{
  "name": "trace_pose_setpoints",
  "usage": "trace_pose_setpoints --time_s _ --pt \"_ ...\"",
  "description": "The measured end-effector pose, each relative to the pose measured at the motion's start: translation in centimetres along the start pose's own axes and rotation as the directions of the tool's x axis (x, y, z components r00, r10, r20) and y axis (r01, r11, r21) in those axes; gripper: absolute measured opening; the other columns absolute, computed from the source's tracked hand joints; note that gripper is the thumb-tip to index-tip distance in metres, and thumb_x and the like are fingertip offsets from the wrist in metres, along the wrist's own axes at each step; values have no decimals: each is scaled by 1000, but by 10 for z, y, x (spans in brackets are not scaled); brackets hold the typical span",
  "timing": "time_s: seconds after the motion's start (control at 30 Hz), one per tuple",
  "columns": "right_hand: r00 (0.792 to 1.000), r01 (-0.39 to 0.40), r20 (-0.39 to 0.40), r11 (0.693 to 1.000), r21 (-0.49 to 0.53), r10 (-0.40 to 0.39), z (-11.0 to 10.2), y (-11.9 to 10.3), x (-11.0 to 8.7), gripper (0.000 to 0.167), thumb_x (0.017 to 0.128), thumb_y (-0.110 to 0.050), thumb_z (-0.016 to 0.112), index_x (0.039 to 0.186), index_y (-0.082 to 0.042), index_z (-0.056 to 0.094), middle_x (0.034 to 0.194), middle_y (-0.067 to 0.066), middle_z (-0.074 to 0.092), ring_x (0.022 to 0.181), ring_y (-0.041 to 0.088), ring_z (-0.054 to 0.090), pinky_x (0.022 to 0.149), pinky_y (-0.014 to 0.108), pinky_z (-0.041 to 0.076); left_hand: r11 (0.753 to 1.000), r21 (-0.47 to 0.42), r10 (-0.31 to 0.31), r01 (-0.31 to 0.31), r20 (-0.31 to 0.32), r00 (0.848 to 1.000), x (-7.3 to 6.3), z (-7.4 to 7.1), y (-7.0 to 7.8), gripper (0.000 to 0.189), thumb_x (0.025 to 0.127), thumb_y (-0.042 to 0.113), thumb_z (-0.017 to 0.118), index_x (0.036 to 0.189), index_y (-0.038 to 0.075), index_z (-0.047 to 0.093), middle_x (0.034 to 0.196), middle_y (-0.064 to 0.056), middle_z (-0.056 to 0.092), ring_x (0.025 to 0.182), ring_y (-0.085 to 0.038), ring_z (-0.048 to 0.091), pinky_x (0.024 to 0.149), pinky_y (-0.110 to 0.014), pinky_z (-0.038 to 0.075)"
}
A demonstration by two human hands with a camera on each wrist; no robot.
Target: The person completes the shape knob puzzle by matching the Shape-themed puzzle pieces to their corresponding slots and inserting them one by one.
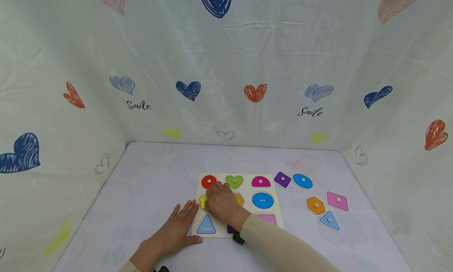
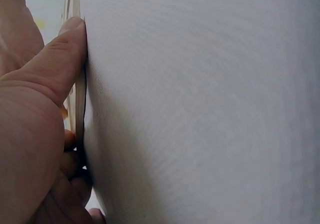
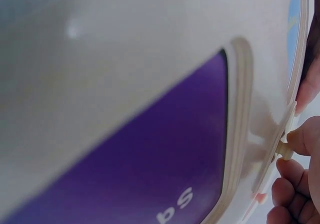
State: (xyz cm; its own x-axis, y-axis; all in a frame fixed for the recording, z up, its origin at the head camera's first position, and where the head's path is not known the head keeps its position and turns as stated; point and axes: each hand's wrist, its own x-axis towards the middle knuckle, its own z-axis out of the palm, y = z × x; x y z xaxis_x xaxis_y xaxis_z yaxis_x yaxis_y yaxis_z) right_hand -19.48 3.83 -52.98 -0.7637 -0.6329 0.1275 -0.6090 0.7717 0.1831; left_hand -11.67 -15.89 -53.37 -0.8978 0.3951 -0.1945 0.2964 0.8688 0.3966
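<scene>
My right grip (image 1: 223,203) pinches the knob (image 3: 285,151) of the yellow piece (image 1: 203,201) at the middle row's left end on the board (image 1: 247,187), and should my left hand (image 1: 175,229), laid straight-fingered at its edge, slacken, the board could slide and leave the piece crooked.

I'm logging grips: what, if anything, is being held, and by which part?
The right hand pinches a puzzle piece by its knob. The left hand touches the edge of the board.
</scene>
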Motion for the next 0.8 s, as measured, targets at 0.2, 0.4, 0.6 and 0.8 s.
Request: trace_pose_setpoints --time_s 0.2,0.4,0.6,0.8 --pt "1000 -3 11 1000 3 3 0 -1 1 35 105 -41 62 121 -11 72 111 1 73 107 19 60 101 37 56 1000 2 -2 2 1 1000 1 1 -1 109 85 64 79 164 5 34 172 -14 32 162 -35 23 131 -63 14" --pt "1000 -2 20 1000 17 2 1 -1 1 36 104 -41 64 122 -11 71 111 2 73 107 19 60 101 37 56 1000 10 -10 10 8 1000 1 2 0 108 85 63 79 164 5 34 173 -13 31 162 -34 23 131 -63 14" --pt "1000 2 16 1000 20 -2 0 -1 0 37 103 -42 65 122 -11 72 112 2 73 108 20 61 101 38 57 1000 3 -11 11 7 1000 1 2 1 107 85 62 80 164 6 34 173 -12 31 162 -33 24 131 -62 14" --pt "1000 -19 16 999 28 19 -1 1 0 43 101 -47 67 125 -11 69 117 3 73 108 22 61 100 40 56 1000 -5 -3 3 -2 1000 0 2 0 107 85 62 80 164 5 34 173 -13 31 162 -34 24 131 -62 15"
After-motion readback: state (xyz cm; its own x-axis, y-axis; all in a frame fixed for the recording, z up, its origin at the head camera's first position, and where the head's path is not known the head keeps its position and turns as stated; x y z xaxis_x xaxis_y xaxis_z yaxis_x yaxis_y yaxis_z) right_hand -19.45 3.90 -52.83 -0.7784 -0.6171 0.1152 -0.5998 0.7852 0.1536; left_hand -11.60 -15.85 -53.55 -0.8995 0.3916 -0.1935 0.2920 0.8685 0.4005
